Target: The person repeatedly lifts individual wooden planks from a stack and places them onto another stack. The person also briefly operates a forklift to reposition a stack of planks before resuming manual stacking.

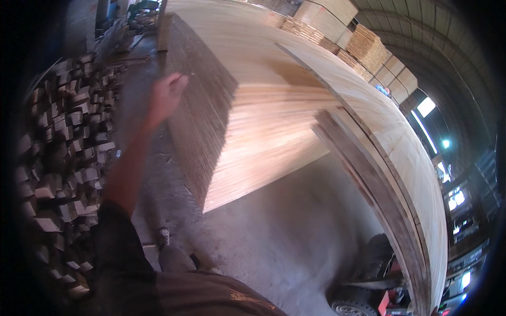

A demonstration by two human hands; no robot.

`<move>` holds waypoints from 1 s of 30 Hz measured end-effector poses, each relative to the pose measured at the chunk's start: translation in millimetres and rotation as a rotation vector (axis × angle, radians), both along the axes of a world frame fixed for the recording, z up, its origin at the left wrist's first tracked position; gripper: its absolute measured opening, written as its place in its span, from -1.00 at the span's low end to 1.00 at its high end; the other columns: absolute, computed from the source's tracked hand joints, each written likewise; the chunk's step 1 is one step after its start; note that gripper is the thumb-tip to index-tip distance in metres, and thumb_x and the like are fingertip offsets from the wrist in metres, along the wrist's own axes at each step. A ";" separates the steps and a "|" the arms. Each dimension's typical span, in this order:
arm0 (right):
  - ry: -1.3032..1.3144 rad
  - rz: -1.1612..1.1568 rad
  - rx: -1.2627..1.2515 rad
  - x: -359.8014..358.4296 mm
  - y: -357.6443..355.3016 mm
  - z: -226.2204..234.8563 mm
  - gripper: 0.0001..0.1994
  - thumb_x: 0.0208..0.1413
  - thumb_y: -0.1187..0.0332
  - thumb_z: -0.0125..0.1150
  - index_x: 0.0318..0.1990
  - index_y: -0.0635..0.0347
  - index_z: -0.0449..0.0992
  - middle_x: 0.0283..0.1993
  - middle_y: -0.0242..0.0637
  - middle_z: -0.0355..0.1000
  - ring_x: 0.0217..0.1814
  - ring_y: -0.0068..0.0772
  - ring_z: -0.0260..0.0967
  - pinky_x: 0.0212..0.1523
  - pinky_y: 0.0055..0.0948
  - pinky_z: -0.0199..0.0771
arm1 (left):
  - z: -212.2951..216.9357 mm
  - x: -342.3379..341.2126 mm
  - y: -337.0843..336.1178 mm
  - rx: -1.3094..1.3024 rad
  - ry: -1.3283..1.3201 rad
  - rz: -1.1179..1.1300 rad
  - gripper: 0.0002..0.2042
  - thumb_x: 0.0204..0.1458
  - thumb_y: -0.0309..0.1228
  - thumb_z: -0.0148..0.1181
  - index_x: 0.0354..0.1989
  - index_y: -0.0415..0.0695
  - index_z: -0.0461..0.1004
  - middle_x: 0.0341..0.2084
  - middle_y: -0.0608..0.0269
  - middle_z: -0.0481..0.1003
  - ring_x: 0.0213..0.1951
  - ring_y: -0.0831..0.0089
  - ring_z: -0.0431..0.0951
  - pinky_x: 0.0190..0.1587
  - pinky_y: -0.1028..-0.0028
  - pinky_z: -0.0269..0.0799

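My left hand [168, 95] is stretched forward beside the dark long side of a tall stack of wooden sheets [274, 126]. Its fingers look bent but are smeared by motion, so whether they hold anything is unclear. I cannot tell whether the hand touches the stack. The pale end of the stack, with many thin layers, faces me. To the right, a large pale wooden panel [416, 184] sweeps toward the lower right, above a few brown boards [379, 174] that stick out past the stack. My right hand does not show.
A heap of cut wood blocks [74, 137] lines the left. Grey concrete floor [253, 247] runs below the stack, where my shoe [174, 259] shows. A vehicle wheel [353, 307] is at the lower right. Stacked timber [363, 50] rises behind, near a person in blue [383, 90].
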State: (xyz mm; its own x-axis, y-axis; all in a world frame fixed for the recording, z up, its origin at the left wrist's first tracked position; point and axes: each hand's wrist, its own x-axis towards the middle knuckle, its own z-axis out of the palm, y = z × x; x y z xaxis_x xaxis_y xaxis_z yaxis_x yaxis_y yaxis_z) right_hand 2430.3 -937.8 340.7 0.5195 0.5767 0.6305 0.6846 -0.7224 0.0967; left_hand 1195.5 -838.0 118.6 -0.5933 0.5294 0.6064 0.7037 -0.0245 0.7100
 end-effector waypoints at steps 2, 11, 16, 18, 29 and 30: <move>-0.007 0.008 0.007 -55.2 16.7 0.0 -0.26 0.40 -0.30 0.05 -0.12 0.39 0.70 -0.17 0.33 0.61 -0.05 0.35 0.60 -0.09 0.28 0.54 | 42.9 -6.3 39.1 0.184 -0.227 -0.115 -0.65 0.37 -0.20 0.27 0.05 -0.29 0.64 -0.22 0.08 0.68 -0.16 0.37 0.68 -0.05 0.31 0.54; -0.118 0.250 -0.041 -305.5 130.8 -13.2 -0.24 0.40 -0.33 0.04 -0.14 0.37 0.71 -0.22 0.33 0.61 -0.10 0.34 0.62 -0.15 0.31 0.53 | 145.0 -54.2 237.6 -0.369 -0.905 -0.985 -0.09 0.44 0.25 -0.06 0.58 -0.36 -0.03 0.24 -0.30 0.45 0.14 -0.08 0.65 0.12 0.08 0.70; -0.158 0.230 -0.266 -557.6 224.8 -13.4 -0.19 0.36 -0.33 0.13 -0.10 0.55 0.63 -0.12 0.40 0.61 0.02 0.54 0.56 0.09 0.26 0.52 | 141.6 -93.1 324.9 -0.109 -1.121 -0.873 -0.33 0.42 -0.05 0.05 0.48 -0.35 0.21 0.22 -0.10 0.52 0.14 0.06 0.63 0.00 0.09 0.73; -0.107 0.262 -0.089 -677.4 257.5 -12.5 -0.10 0.29 -0.38 0.19 -0.18 0.64 0.60 -0.15 0.53 0.57 0.06 0.55 0.57 0.08 0.27 0.54 | 108.3 -177.5 371.6 -0.047 -1.002 -1.005 -0.47 0.35 -0.26 0.12 0.38 -0.34 0.32 0.11 -0.02 0.57 0.05 0.08 0.66 -0.05 0.09 0.73; 0.534 0.653 0.047 -1175.7 341.4 -75.1 -0.54 0.32 0.11 0.32 -0.48 0.36 0.63 -0.62 -0.06 0.43 -0.57 -0.33 0.44 -0.50 -0.11 0.31 | 136.0 -672.7 523.1 -0.474 -0.007 -0.392 -0.78 0.33 -0.38 0.16 0.00 -0.28 0.52 -0.30 0.06 0.58 -0.43 0.20 0.64 -0.43 0.21 0.58; 0.536 0.708 0.042 -1209.3 345.8 -78.3 -0.55 0.31 0.12 0.32 -0.49 0.36 0.61 -0.63 -0.09 0.41 -0.56 -0.39 0.45 -0.50 -0.15 0.32 | 156.2 -715.1 510.6 -0.550 0.089 -0.370 -0.79 0.33 -0.36 0.18 -0.07 -0.27 0.55 -0.38 0.10 0.57 -0.48 0.24 0.62 -0.46 0.23 0.54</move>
State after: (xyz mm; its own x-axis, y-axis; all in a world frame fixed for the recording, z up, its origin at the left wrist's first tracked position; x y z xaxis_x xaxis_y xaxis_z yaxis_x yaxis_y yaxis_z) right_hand 1221.0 -592.0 262.4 0.2810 0.8564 0.4332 0.9178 -0.1079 -0.3821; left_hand 480.3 -327.4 274.7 -0.2733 0.9345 0.2279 0.7749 0.0735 0.6278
